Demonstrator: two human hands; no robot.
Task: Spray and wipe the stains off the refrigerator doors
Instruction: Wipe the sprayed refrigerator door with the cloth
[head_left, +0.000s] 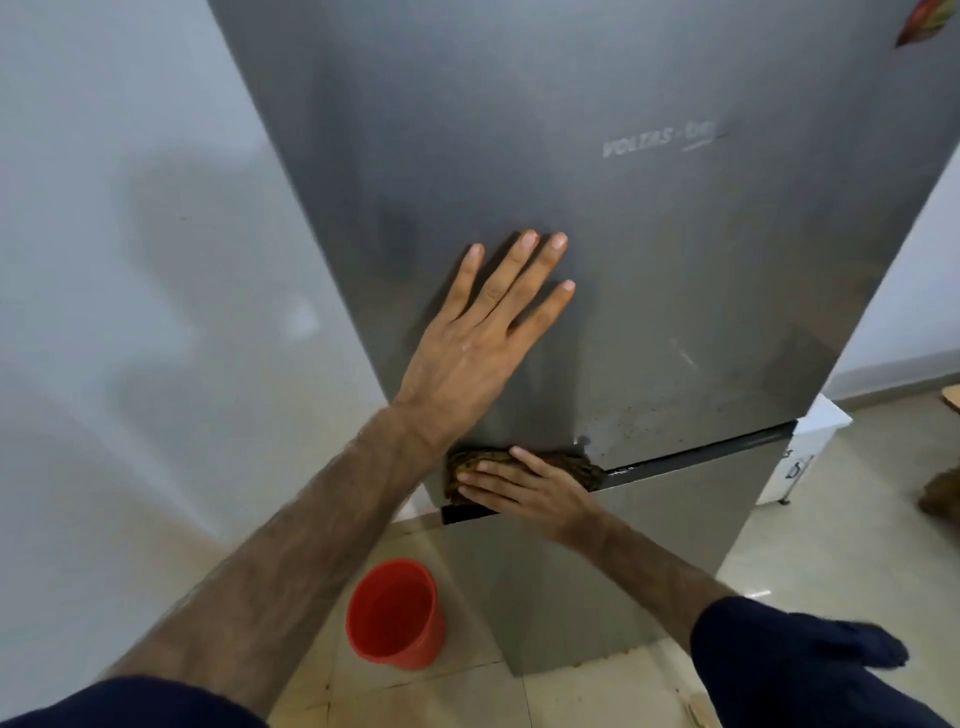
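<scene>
A tall grey refrigerator fills the view, its upper door (649, 260) above a dark gap and the lower door (649, 545) beneath. My left hand (483, 338) lies flat on the upper door, fingers spread, holding nothing. My right hand (524, 491) presses a brown-green cloth (571, 465) against the bottom edge of the upper door, at the gap. Specks and droplets (623, 431) mark the door just right of the cloth. No spray bottle is in view.
An orange bucket (395, 613) stands on the tiled floor (831, 519) by the refrigerator's lower left corner. A pale wall (130, 312) runs along the left. A white box (800, 457) sits on the floor to the right, behind the refrigerator.
</scene>
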